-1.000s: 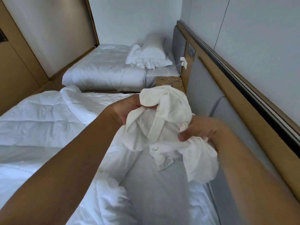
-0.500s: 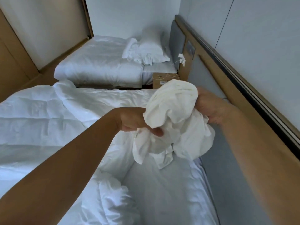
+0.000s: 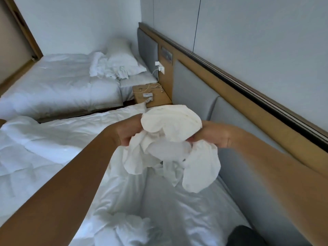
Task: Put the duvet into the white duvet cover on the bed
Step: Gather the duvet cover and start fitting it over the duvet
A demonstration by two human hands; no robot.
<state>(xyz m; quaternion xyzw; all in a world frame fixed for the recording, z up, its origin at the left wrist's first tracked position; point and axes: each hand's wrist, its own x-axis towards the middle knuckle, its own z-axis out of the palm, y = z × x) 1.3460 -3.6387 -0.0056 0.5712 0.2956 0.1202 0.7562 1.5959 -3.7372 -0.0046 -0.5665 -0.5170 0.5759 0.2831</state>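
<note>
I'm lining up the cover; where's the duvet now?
In the head view the duvet lies spread over the near bed on its left side, left of the bunched white cover held in the left hand and right hand.

We hold the white duvet cover (image 3: 171,125) bunched and crumpled between our left hand (image 3: 130,133) and right hand (image 3: 213,134), its loose folds hanging above the bed (image 3: 179,210). The quilted white duvet (image 3: 44,157) lies rumpled across the bed's left side.

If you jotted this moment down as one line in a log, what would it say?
left hand: grips bunched white duvet cover | right hand: grips it too | duvet: lies on bed, not yet inside
</note>
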